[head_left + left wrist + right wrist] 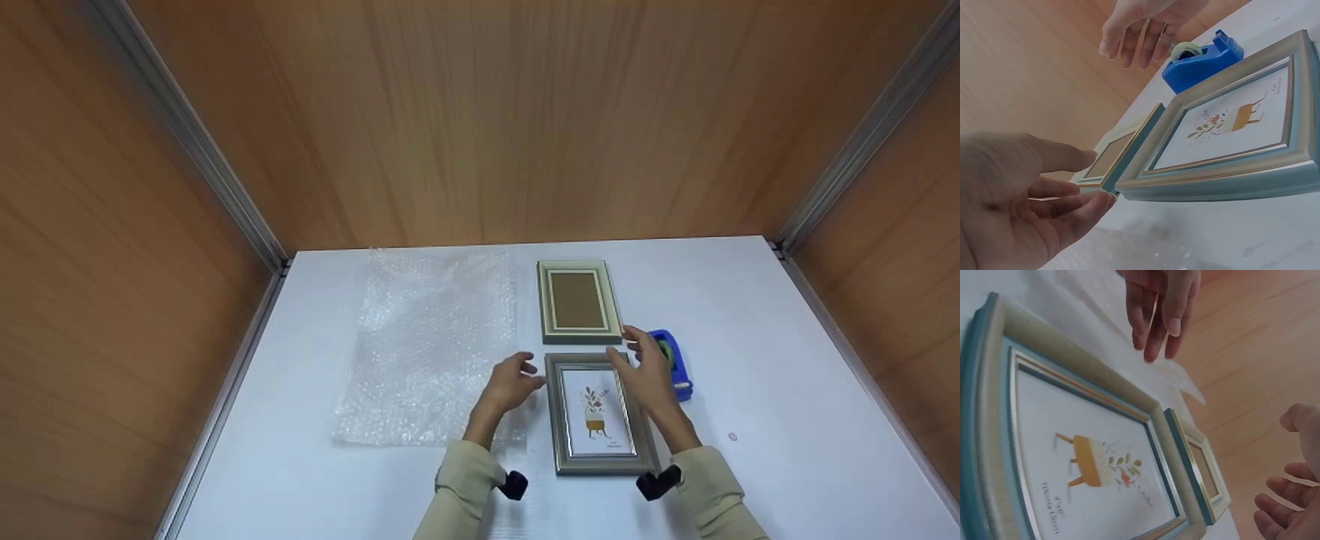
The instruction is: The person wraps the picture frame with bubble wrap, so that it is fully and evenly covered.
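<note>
A picture frame with a flower-pot print (598, 412) lies face up on the white table. Just beyond it lies a smaller, cream-edged frame (577, 301) with a plain brown middle. My left hand (511, 384) is held off the left side of the print frame, fingers loosely bent, holding nothing. Over the right side of that frame hovers my right hand (646, 375), its fingers spread and gripping nothing. In the right wrist view the right hand (1292, 478) appears apart from both frames.
A sheet of bubble wrap (431, 349) lies flat to the left of the frames. Behind my right hand stands a blue tape dispenser (679, 367) with a green roll. Wooden panels (480, 120) enclose the table at the back and sides.
</note>
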The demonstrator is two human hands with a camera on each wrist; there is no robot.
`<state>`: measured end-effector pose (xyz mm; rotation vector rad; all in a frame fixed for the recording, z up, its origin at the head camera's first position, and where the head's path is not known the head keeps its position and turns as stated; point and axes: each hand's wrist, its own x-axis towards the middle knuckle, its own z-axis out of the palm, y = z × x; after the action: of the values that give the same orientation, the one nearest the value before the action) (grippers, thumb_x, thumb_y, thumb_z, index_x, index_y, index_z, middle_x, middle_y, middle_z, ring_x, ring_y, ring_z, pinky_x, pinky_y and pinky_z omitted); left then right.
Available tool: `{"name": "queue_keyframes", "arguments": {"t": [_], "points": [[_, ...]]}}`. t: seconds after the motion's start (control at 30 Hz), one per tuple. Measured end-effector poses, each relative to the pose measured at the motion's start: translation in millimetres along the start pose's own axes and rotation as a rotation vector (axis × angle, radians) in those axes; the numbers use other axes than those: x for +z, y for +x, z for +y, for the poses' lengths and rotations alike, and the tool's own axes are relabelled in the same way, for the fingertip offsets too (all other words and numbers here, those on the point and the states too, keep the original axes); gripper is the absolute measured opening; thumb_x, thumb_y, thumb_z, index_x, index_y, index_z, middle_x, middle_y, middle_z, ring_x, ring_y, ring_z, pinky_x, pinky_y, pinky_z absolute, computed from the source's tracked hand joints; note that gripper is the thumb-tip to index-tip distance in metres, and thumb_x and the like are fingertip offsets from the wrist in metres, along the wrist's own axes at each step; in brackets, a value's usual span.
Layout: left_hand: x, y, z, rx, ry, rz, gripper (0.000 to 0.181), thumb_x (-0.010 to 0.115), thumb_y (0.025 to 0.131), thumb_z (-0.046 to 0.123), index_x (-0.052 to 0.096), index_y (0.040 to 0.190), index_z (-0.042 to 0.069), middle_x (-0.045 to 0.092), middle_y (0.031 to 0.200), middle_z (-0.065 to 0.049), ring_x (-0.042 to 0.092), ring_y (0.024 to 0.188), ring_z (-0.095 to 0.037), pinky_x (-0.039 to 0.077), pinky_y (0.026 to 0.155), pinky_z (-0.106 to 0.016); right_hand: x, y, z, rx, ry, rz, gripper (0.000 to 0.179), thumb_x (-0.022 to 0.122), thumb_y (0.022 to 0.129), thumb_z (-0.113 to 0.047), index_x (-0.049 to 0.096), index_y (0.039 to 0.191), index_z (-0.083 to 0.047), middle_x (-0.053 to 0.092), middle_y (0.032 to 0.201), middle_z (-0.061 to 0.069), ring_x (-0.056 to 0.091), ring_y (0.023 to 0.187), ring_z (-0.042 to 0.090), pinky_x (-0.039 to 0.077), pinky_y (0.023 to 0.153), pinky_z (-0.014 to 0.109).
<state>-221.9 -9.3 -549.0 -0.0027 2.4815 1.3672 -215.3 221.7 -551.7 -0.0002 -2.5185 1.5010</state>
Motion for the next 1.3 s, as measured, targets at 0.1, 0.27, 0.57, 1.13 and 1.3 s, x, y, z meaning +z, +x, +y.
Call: {"name": "queue_keyframes", "arguments": {"t": [0.1,0.27,0.57,1.13,1.3], "points": [[6.4,-0.9,-1.7,-0.016,-0.003,-0.01,0.05,0.065,0.083,0.019,0.05,0.128,0.004,0.062,0.106,-0.009,0.061,0.087,-0.017,0.052,0.071,-0.029,-0.9,-4.9,8.0,0.037,-0.008,-0.001,0.054,0.064,0.087,-0.023,0.043,0.132,-0.002,0.049,0.126,0.019,0.047,0.115,0.035,0.037,0.099,0.047],[15.7,-2.4,-3.0,-0.028,0.003,-0.014,0.048,0.064,0.083,0.015,0.051,0.127,0.002,0.062,0.105,-0.009,0.061,0.085,-0.016,0.052,0.07,-0.028,-2.1,-14.7,16.1,0.098,-0.023,-0.014,0.053,0.063,0.088,-0.021,0.043,0.132,-0.001,0.049,0.126,0.019,0.047,0.115,0.033,0.038,0.098,0.045],[24.4,-4.8,-4.3,-0.041,0.068,-0.064,0.056,0.066,0.081,0.015,0.046,0.131,-0.002,0.061,0.094,-0.006,0.059,0.076,-0.016,0.053,0.068,-0.031,-3.4,-28.3,27.7,0.129,-0.049,-0.032,0.055,0.065,0.087,-0.023,0.043,0.131,0.0,0.05,0.126,0.02,0.048,0.114,0.034,0.039,0.097,0.046],[34.7,-9.4,-2.1,-0.061,0.137,-0.117,0.026,0.062,0.085,0.014,0.062,0.108,0.001,0.056,0.078,-0.004,0.056,0.064,-0.014,0.05,0.053,-0.027,-8.4,-51.1,46.7,0.226,-0.089,-0.104,0.056,0.058,0.091,-0.024,0.037,0.135,0.003,0.05,0.124,0.022,0.051,0.113,0.033,0.044,0.094,0.044],[37.4,-10.3,-3.6,-0.062,0.121,-0.1,0.027,0.062,0.084,0.011,0.063,0.108,0.0,0.056,0.079,-0.004,0.057,0.065,-0.014,0.05,0.054,-0.027,-8.5,-56.8,45.3,0.244,-0.101,-0.112,0.055,0.058,0.091,-0.025,0.038,0.133,0.005,0.052,0.122,0.021,0.052,0.111,0.032,0.044,0.093,0.044]]}}
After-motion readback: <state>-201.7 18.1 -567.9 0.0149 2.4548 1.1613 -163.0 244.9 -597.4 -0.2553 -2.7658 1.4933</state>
